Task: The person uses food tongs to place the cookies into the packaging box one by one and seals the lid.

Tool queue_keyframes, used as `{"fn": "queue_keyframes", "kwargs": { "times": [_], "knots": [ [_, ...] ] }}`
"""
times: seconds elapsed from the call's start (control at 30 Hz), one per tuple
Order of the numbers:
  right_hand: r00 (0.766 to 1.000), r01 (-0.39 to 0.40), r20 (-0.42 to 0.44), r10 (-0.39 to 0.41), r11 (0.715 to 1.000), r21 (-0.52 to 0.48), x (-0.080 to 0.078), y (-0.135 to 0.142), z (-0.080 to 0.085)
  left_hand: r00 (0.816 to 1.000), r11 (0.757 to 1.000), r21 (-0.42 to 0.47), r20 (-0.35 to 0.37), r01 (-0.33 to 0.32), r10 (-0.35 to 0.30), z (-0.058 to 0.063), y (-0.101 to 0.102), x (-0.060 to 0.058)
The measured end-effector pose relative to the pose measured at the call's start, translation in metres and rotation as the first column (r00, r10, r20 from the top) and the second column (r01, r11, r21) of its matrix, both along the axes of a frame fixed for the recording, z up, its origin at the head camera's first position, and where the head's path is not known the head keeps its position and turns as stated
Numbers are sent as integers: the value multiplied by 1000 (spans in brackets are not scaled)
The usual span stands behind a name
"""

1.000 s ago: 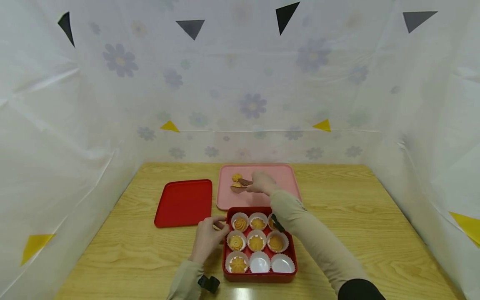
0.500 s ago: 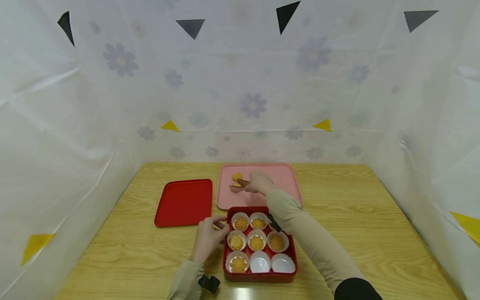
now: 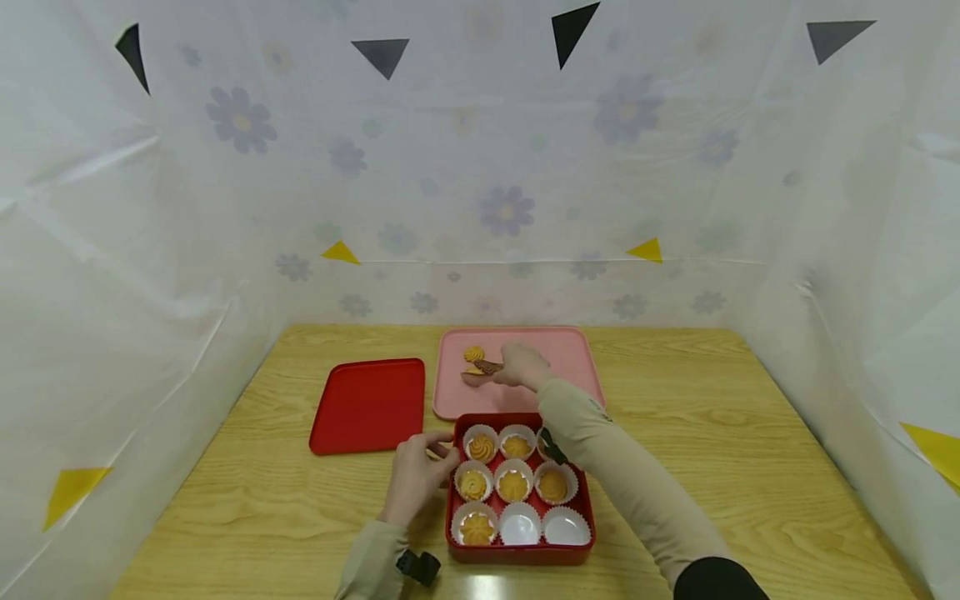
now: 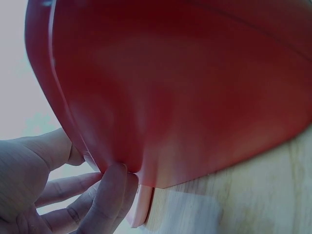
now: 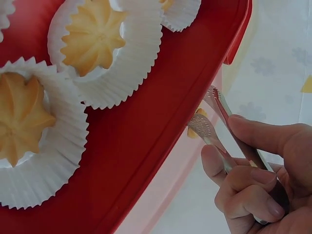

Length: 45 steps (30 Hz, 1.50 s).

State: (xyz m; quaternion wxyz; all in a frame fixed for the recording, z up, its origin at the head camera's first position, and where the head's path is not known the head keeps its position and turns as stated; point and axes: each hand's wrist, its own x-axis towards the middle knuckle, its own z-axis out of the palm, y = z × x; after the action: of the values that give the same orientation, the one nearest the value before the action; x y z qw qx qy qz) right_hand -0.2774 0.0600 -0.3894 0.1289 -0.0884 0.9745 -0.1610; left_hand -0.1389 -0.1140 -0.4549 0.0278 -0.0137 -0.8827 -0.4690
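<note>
My right hand [image 3: 522,367] holds metal tongs [image 5: 217,131] with perforated tips, reaching over the pink tray [image 3: 562,346]. The tong tips stand apart around a cookie [image 5: 199,122] partly hidden by the box; whether they touch it I cannot tell. Just beyond lies another piped cookie [image 3: 473,354]. My left hand [image 3: 417,475] grips the left wall of a red box [image 3: 517,557], thumb and fingers at its edge. Inside the box, white paper cups sit in rows. Most hold a cookie [image 3: 512,486]; two front cups, a middle one [image 3: 519,526] and a right one [image 3: 566,527], are empty.
A flat red tray or lid [image 3: 367,407] lies left of the pink tray on the wooden table [image 3: 697,433]. White floral sheeting [image 3: 480,167] encloses the back and sides. My right forearm passes over the box's back right corner, covering part of a cup there.
The right hand and tongs shift very slightly over the pink tray, staying at the same cookie. The left hand and the box keep their places.
</note>
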Motion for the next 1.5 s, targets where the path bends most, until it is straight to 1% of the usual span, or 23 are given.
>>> {"fn": "queue_keyframes", "kwargs": {
  "times": [0.13,0.3,0.4,0.57,0.7,0.87,0.97,1.17,1.3,1.43,1.5],
  "knots": [
    [1000,-5,-3,5,1000,-13,0,2,0,1000,1000,-5,3,1,-1,0,0,0],
    [1000,3,27,-3,1000,-30,0,5,2,1000,999,-35,-10,-8,8,0,0,0],
    [999,-8,33,10,999,-44,1,10,4,1000,999,-43,-16,-12,12,0,0,-1],
    [1000,-18,15,19,995,-94,3,22,7,1000,1000,-30,-10,-7,7,0,1,-1],
    [999,-45,-3,45,988,-145,8,33,8,1000,1000,-19,-6,-5,5,0,1,0],
    [997,-73,-16,71,978,-194,18,48,10,1000,1000,-12,-2,-3,3,0,1,0],
    [994,-109,-39,103,968,-225,24,58,9,1000,1000,-4,4,0,0,-1,1,0],
    [984,-176,-54,167,937,-303,35,78,2,1000,1000,-3,10,-2,2,-1,0,1],
    [978,-209,-75,195,914,-348,45,90,2,1000,1000,-10,15,-6,7,0,0,1],
    [970,-244,-100,223,897,-367,57,102,6,1000,1000,-13,16,-9,9,1,0,2],
    [964,-264,-121,237,897,-355,62,109,8,1000,1000,-13,15,-9,9,1,0,2]
  ]
}}
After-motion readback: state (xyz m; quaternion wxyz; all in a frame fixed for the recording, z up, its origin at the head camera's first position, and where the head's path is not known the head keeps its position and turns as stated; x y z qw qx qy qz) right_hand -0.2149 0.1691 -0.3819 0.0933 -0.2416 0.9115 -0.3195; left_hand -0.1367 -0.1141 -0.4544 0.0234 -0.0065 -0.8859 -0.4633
